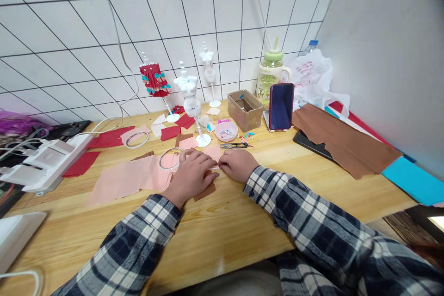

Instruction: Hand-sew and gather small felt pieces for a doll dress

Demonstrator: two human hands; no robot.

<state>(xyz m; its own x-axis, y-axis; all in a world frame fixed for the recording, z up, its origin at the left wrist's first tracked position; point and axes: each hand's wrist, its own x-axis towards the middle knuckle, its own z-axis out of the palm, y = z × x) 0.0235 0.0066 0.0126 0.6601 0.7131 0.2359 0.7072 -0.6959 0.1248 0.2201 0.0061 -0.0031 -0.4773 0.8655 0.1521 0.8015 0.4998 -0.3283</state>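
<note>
My left hand lies over a small pink piece of cloth or crepe paper, its fingers stretched out to the right and the thumb apart. Facing it, my right hand is closed, with curled fingertips at the right edge of the same pink piece; the exact grip is hidden. Part of a brown piece shows below my left hand. Beside its knuckles is a silver ring, resting on longer pink strips. Just beyond my right hand lie thread snips.
White mini dress forms stand at the back, one in a red ruffled dress. Nearby are a pink dish of small beads, a cardboard box, a propped phone and a jug. Brown sheets lie right, a power strip left.
</note>
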